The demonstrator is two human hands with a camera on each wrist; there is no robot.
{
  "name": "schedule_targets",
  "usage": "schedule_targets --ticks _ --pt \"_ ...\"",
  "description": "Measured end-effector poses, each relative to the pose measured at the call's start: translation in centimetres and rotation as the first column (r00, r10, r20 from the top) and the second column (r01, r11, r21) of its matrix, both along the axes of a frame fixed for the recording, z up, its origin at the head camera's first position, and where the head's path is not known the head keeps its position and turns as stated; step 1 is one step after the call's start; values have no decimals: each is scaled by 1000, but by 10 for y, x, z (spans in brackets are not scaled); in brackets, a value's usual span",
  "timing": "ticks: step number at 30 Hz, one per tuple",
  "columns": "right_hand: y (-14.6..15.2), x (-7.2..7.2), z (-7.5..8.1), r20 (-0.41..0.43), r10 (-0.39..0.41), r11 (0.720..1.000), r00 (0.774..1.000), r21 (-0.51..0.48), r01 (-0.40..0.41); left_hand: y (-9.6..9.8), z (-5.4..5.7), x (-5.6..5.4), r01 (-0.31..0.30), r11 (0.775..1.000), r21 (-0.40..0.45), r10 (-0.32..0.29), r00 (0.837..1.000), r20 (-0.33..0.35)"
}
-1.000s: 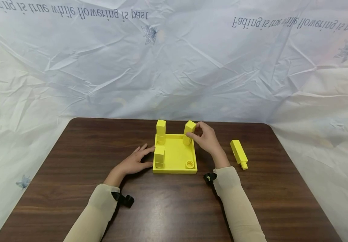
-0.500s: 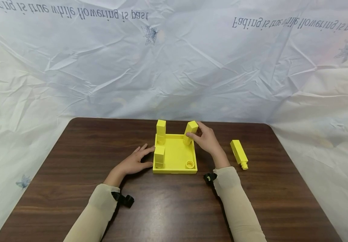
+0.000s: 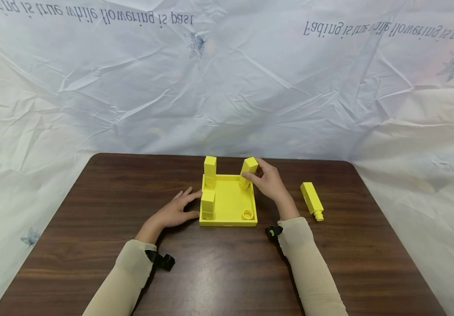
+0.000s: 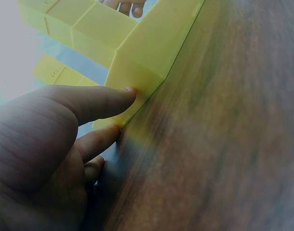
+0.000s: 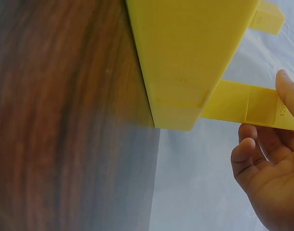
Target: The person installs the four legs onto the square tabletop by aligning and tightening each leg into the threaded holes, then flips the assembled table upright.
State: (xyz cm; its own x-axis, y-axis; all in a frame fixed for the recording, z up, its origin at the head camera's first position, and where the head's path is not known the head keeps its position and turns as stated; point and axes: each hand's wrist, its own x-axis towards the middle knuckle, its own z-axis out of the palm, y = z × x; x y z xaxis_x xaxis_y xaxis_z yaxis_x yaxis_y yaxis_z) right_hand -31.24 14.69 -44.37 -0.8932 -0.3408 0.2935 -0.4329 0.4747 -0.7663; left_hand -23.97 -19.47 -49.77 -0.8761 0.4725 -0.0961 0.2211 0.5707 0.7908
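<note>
A square yellow tray (image 3: 230,199) with a low raised rim is set flat on the dark wood-grained worktop (image 3: 219,267). Its plain matte floor is bordered by straight walls, and at its near right corner a round, ridged socket (image 3: 247,214) is exposed. The far right post (image 3: 250,164) is likewise yellow: square in section, smooth-faced, flat-topped, and marked with a seam and small characters that can be seen in the right wrist view. It is stood at the tray's far right corner and appears slightly leaned towards the right; how deeply it is seated cannot be told.

This post is pinched near its upper part by the right hand (image 3: 269,182), the thumb being laid on one face and the fingers on another. The hand is held just outside the tray's right side, so that the post is placed at its fingertips. The left hand (image 3: 176,210) is not clasped around anything; its fingers are extended, and the tray's left wall is touched by its thumb and fingertips.

The far left post (image 3: 210,167) and the near left post (image 3: 208,202) are stood upright at the tray's left corners. A loose post (image 3: 311,198) is laid to the tray's right, well apart, its narrow stepped end turned nearward.
</note>
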Motion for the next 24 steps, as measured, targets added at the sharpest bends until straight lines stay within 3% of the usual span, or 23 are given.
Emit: schedule_targets --ticks 13,24 --pt "-2 -1 -1 39 -18 1000 999 -18 19 1 1 0 6 1000 4 -6 1000 -21" --pt "-3 0 -2 -11 -23 1000 1000 -12 23 1 1 1 0 1000 5 0 1000 -16"
